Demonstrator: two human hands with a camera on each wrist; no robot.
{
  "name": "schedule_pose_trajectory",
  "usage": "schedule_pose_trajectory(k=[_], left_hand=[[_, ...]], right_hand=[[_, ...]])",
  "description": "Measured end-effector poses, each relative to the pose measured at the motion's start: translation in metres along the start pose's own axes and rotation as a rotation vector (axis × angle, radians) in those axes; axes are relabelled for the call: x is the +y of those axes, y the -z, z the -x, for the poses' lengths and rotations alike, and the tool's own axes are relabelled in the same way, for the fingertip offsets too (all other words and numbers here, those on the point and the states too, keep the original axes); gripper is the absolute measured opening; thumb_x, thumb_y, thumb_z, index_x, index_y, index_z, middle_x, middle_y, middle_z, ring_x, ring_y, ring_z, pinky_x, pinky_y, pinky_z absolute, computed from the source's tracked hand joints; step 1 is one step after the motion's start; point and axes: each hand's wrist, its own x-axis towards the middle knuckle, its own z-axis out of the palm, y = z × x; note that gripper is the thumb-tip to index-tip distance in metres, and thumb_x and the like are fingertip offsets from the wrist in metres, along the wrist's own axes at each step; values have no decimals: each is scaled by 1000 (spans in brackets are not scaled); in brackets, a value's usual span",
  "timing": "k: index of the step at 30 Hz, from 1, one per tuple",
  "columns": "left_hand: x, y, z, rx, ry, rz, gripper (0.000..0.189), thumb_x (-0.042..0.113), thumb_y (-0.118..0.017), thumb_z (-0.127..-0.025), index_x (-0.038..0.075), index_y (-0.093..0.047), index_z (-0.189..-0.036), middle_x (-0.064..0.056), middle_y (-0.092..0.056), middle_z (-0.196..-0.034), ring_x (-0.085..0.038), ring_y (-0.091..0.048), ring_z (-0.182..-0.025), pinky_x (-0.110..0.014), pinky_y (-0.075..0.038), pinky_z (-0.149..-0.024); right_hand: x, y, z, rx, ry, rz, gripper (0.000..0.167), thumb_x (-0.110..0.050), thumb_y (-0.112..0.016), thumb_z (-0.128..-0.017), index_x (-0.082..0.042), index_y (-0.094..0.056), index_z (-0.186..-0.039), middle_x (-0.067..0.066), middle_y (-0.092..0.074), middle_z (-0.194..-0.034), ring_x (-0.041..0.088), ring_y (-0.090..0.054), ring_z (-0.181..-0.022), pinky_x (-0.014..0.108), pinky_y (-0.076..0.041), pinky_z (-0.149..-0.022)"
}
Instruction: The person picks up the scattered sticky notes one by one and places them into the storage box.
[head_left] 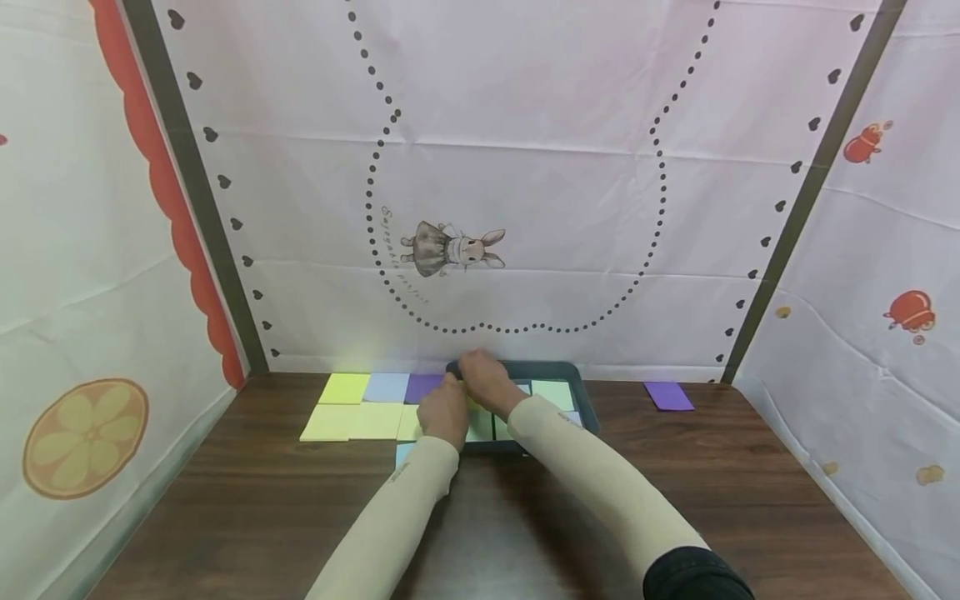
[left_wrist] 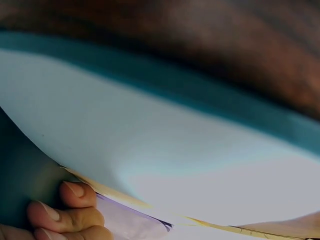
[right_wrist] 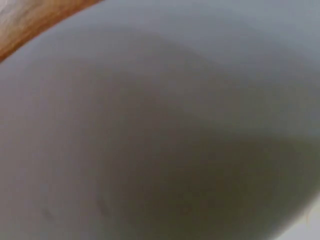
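Note:
In the head view, both hands meet over the left side of a dark blue-grey tray (head_left: 588,407). My left hand (head_left: 444,412) has its fingers bent, its tips close to those of my right hand (head_left: 489,382), which reaches over from the right. A small yellow patch shows between the hands inside the tray. Pale green square paper notes (head_left: 552,394) lie in the tray. The left wrist view shows curled fingertips (left_wrist: 75,215) beside yellow paper edges and a purple note (left_wrist: 131,220). What the fingers hold I cannot tell. Only a blurred grey surface fills most of the right wrist view.
Left of the tray, yellow notes (head_left: 348,422), a light blue note (head_left: 386,387) and a purple note (head_left: 422,387) lie in rows. Another light blue note (head_left: 403,452) is partly behind the left wrist. Far right lies one purple note (head_left: 668,396). White printed cloth (head_left: 525,208) walls the table.

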Motion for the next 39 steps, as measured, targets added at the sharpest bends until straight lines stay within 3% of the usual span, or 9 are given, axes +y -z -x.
schedule_pose_trajectory(k=[3, 8, 16, 19, 23, 28, 34, 39], left_hand=[[-2, -14, -5, 3, -7, 1, 11, 10, -63, -110, 0, -60, -113, -16, -71, -76, -30, -74, -65, -47, -61, -51], [-6, -29, -11, 26, -12, 30, 9, 8, -62, -109, 0, -61, -112, -15, -69, -71, -30, -72, -61, -49, -60, -50], [-18, -36, -19, 0, -48, -46, 15, 10, -63, -110, -1, -60, -119, -5, -57, -58, -18, -60, -48, -41, -55, -42], [-22, -38, -20, -16, -62, -77, 17, 12, -63, -110, -2, -60, -120, -3, -53, -56, -15, -55, -46, -38, -50, -40], [-24, -37, -20, -42, -85, -101, 21, 14, -63, -111, -4, -59, -121, -1, -52, -55, -12, -53, -45, -34, -45, -38], [-25, -39, -22, -55, -91, -88, 24, 15, -62, -111, -5, -60, -125, -1, -52, -55, -11, -53, -45, -31, -42, -36], [-25, -46, -26, -30, -105, -78, 22, 14, -62, -111, -5, -60, -122, -1, -52, -57, -12, -53, -46, -31, -41, -36], [-22, -48, -26, -31, -117, -78, 23, 13, -62, -110, -6, -60, -122, -1, -51, -56, -12, -53, -46, -30, -40, -35]], right_hand=[[15, -15, -14, -16, -6, -49, 22, -11, -54, -113, -11, -62, -92, 6, -61, -90, 21, -60, -77, 32, -52, -59], [31, -24, -32, -37, 0, 17, 21, -7, -53, -112, -13, -64, -95, 4, -63, -93, 18, -61, -79, 28, -53, -61], [47, -3, -45, -3, -3, 88, 18, -7, -61, -106, -13, -75, -95, 3, -71, -87, 17, -66, -73, 28, -58, -64], [49, 16, -30, -8, -36, 74, 23, -14, -58, -112, -12, -80, -108, 3, -78, -95, 15, -70, -79, 30, -63, -74], [46, 54, 10, -5, -79, -16, 27, -11, -57, -114, -9, -80, -127, 8, -82, -118, 21, -76, -100, 39, -67, -94], [64, 82, 39, 72, -117, -77, 27, -1, -65, -107, -5, -76, -131, 14, -77, -130, 30, -74, -121, 44, -64, -108], [107, 100, 56, 100, -174, -135, 23, -2, -69, -105, -4, -74, -127, 15, -76, -124, 31, -73, -115, 45, -64, -104], [155, 98, 70, 117, -179, -158, 23, -3, -67, -104, -3, -74, -126, 17, -76, -123, 32, -73, -112, 45, -63, -100]])
